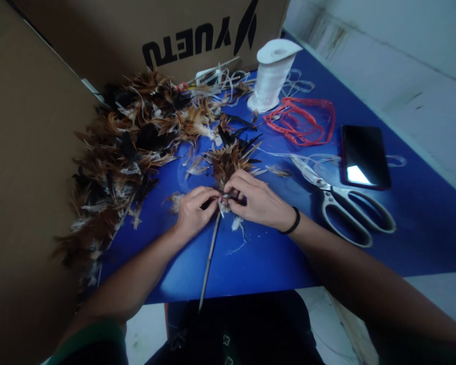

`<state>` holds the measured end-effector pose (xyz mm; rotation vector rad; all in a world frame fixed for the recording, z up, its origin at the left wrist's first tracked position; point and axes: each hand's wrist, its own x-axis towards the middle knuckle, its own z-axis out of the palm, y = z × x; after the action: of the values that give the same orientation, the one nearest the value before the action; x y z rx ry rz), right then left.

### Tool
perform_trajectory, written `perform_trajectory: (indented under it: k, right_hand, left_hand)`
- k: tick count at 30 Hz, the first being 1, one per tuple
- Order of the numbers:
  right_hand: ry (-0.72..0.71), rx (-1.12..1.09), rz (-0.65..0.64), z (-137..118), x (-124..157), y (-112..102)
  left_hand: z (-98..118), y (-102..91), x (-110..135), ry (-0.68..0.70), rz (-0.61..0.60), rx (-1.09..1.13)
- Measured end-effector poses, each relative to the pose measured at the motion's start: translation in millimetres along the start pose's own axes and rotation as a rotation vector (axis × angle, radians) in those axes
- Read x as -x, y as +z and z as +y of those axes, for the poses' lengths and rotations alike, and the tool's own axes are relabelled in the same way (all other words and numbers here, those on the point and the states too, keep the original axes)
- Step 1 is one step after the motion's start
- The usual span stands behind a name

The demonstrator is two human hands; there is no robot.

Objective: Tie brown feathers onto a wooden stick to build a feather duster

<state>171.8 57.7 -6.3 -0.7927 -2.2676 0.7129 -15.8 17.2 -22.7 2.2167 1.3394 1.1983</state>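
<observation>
A thin wooden stick [210, 258] lies on the blue table [273, 253], pointing toward me, with a tuft of brown and black feathers [228, 159] bunched at its far end. My left hand [193, 210] pinches the stick just below the feathers, fingers curled closed. My right hand [256, 198], a black band on its wrist, is closed on the base of the feather bunch right beside the left hand. The fingertips of both meet at the joint of stick and feathers.
A large heap of loose brown, black and white feathers [117, 157] covers the table's left. Scissors [342, 203], a dark phone [365, 156], red cord [300, 119], a white thread spool [271, 76] and clear strands lie to the right. A cardboard box [155, 30] stands behind.
</observation>
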Motion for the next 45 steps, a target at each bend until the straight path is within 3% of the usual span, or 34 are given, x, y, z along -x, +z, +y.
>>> perform_trajectory:
  k: [7, 21, 27, 34, 36, 41, 45]
  right_hand:
    - [-0.002, 0.037, 0.007, -2.1, -0.4, 1.3]
    - [0.023, 0.045, -0.001, -4.2, -1.7, 1.6]
    - [0.092, -0.056, 0.086, -2.5, -3.8, 2.4]
    - [0.056, -0.13, 0.217, -5.9, -2.9, 2.2]
    - [0.121, -0.228, 0.222, -6.7, -2.3, 4.0]
    - [0.459, -0.617, 0.144, -6.1, -2.4, 9.7]
    - [0.518, -0.706, 0.141, -6.3, -4.8, 9.1]
  left_hand:
    - [2.0, -0.1, -1.8, -0.014, -0.011, 0.018]
    - [3.4, 0.2, -2.4, -0.223, -0.001, 0.113]
    - [1.3, 0.6, -3.2, -0.393, -0.014, 0.274]
    - [-0.7, 3.9, -3.0, -0.438, 0.021, 0.313]
    - [-0.7, 4.9, -2.9, -0.457, 0.034, 0.312]
    - [-1.4, 4.6, -1.8, -0.468, 0.028, 0.399]
    - [-3.5, 4.7, -0.7, -0.456, 0.057, 0.51]
